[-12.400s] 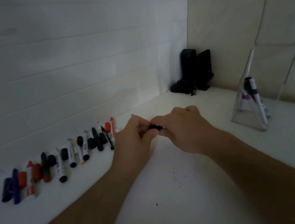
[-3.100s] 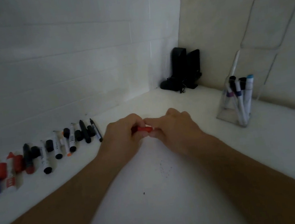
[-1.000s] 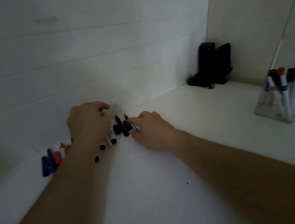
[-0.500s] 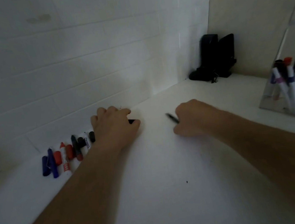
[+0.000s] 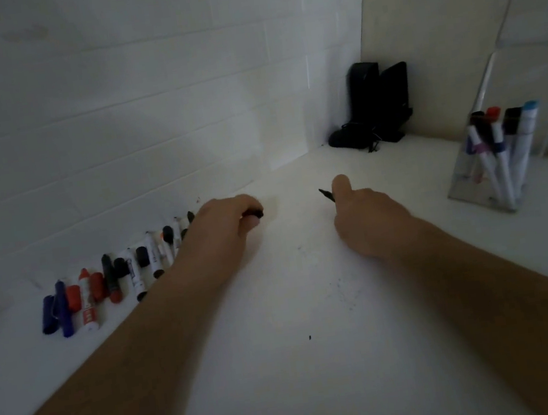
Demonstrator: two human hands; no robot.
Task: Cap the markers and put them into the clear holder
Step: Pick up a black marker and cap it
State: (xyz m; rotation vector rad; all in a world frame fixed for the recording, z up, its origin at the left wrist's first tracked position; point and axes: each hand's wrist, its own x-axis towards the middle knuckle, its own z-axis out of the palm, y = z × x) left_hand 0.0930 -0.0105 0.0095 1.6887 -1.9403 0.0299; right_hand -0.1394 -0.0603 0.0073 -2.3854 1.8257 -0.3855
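Hiding most of a black cap [image 5: 255, 213], the left hand [image 5: 223, 229] pinches it; the right hand [image 5: 367, 216] grips a thin black marker [image 5: 327, 195], only its tip showing. Loose markers [image 5: 115, 278] lie on the tabletop [image 5: 301, 359] left of both hands, partly behind the left forearm, and the clear holder [image 5: 498, 166] stands far right.

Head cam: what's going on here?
A person is capping markers at a white counter. The right hand holds a thin black pen, tip pointing away; the left hand grips a small black piece, likely its cap. The two are apart, so the pen is not yet capped. Several capped markers already stand in the clear holder on the right. A row of loose markers and caps waits along the wall on the left.
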